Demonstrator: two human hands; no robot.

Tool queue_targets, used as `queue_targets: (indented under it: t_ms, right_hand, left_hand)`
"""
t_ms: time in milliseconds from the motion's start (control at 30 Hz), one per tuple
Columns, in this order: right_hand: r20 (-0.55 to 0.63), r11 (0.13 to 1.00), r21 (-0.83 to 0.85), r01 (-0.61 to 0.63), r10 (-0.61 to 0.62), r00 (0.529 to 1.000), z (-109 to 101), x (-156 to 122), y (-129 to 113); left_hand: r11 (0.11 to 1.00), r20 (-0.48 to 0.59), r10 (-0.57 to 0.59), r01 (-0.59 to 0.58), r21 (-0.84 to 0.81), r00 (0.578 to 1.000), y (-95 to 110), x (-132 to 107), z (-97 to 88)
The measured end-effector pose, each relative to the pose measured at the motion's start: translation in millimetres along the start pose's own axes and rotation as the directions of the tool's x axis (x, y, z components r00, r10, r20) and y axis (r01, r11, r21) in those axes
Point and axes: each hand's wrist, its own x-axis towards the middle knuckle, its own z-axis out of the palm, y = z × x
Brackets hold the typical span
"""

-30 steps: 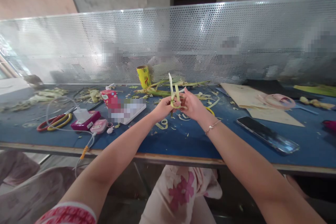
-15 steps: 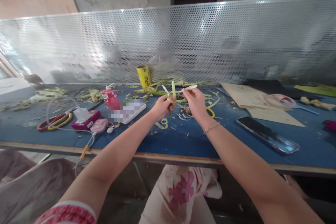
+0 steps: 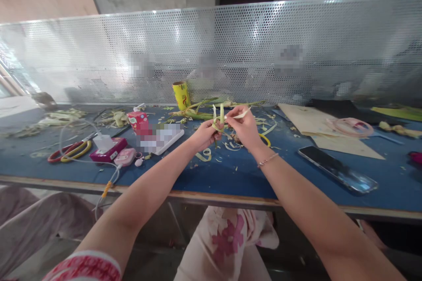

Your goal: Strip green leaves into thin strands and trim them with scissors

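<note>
Both my hands are raised over the middle of the blue table (image 3: 231, 175), working a pale green leaf strip (image 3: 220, 118). My left hand (image 3: 205, 134) is closed, pinching the folded base of the strip, whose short ends stick upward. My right hand (image 3: 244, 128) is closed too, its fingertips pinching a loose end of the same strip that points up and to the right. A thin bracelet sits on my right wrist. More green leaves (image 3: 198, 114) lie on the table just behind my hands.
A yellow cup (image 3: 181, 95) stands by the perforated metal screen (image 3: 211, 52). Left lie scissors (image 3: 67, 151), a pink case (image 3: 107, 149), a red carton (image 3: 137, 120) and a cable. Right lie a phone (image 3: 338, 170), cardboard (image 3: 316, 125) and a pink ring (image 3: 351, 126). Leaf scraps litter the table.
The tall upright strip ends have come down to short ones. My right hand has drawn a loose end out to the right, then moved back close to my left hand.
</note>
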Motion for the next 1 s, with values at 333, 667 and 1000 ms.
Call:
queue_targets:
  t_ms: [333, 667, 1000]
  right_hand:
    - [-0.188, 0.983, -0.183, -0.019, -0.016, 0.982, -5, 1, 1]
    - [-0.193, 0.928, 0.217, -0.303, 0.345, 0.919, -6, 11, 15]
    - [-0.147, 0.874, 0.312, -0.372, 0.431, 0.890, -7, 8, 20]
  left_hand:
    - [1.000, 0.006, -0.006, 0.006, 0.027, 1.000, 0, -1, 1.4]
    - [0.993, 0.012, 0.034, -0.036, 0.117, 0.999, -4, 1, -2.8]
    - [0.992, 0.096, 0.036, -0.046, 0.114, 0.995, -7, 1, -3.8]
